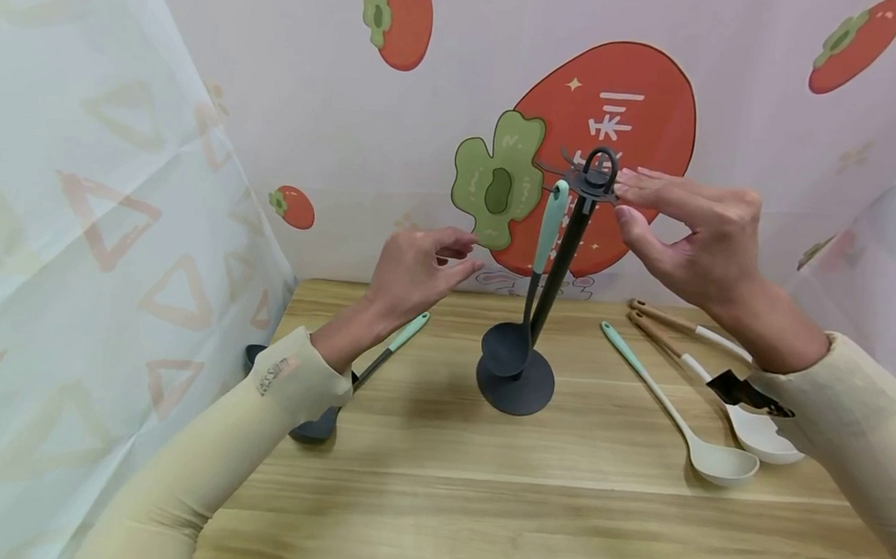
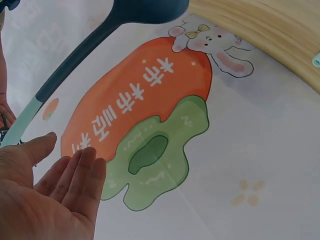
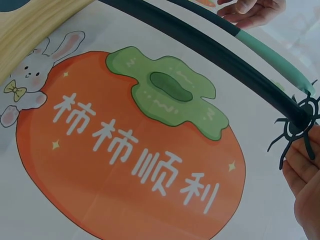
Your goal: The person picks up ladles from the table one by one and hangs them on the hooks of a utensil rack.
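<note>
A dark utensil stand (image 1: 561, 272) with a round base and a ring of hooks stands upright on the table. From one hook hangs a dark ladle (image 1: 507, 349) with a mint handle, also seen in the left wrist view as a ladle (image 2: 70, 60). My right hand (image 1: 694, 228) is at the stand's top, fingers nearly straight, touching the edge of the hook ring (image 3: 300, 117). Left of the ladle, my left hand (image 1: 418, 270) hovers apart from it with relaxed fingers and nothing in them. Its palm (image 2: 55, 205) shows in the left wrist view.
On the wooden table's (image 1: 438, 512) right lie a white ladle (image 1: 721, 464) with a mint handle and two wooden-handled white utensils (image 1: 767, 439), partly behind my right arm. Dark utensils (image 1: 317, 428) lie at the left, partly covered by my left sleeve. A printed cloth (image 1: 336, 99) hangs behind.
</note>
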Demonstrator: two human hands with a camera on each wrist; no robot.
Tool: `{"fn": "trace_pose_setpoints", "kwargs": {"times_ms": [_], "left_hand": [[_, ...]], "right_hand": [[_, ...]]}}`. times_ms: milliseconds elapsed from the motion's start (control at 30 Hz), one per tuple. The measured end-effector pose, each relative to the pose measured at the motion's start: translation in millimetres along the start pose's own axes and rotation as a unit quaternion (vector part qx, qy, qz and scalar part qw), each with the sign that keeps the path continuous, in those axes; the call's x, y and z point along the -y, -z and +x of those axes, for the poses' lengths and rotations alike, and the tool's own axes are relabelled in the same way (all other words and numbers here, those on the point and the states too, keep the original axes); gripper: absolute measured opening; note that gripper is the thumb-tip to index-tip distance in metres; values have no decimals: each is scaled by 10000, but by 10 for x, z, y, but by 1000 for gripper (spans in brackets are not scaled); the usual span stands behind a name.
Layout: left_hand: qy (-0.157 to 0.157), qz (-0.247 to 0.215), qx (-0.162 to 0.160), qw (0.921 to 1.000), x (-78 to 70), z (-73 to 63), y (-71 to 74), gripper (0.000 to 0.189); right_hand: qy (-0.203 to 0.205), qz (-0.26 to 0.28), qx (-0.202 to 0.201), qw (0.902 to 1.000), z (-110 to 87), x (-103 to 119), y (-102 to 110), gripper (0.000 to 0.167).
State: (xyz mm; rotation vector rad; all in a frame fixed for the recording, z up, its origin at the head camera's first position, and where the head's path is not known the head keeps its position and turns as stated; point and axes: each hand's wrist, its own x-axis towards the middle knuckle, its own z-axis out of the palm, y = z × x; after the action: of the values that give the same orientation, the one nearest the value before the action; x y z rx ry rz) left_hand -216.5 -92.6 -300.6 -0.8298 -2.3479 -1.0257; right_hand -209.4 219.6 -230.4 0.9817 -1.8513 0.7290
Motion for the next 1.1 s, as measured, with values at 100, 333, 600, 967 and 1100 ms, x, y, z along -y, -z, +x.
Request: {"fn": "trace_pose_setpoints", "kwargs": {"times_ms": [100,333,600,967,1100], "left_hand": [[-6,354,34,9994,27,-12,29,26],[80,684,93,9976,126,-44,67,26],[234,955,115,9951,244,-97,105,26],[621,1138,318,9910,438,-177,153,27],[765,1230,462,9884,500,-199,164,26]], "right_hand": [[7,2,13,10000,-7,-1,-2,41],[-6,4,-10,10000,1,-5,-11,44],[3,-38,44,10000,-7,-6,-3,42],[46,5,37,10000,-3,-17,-2,39],[33,-2,7,10000,-5,-20,-10,40]]}}
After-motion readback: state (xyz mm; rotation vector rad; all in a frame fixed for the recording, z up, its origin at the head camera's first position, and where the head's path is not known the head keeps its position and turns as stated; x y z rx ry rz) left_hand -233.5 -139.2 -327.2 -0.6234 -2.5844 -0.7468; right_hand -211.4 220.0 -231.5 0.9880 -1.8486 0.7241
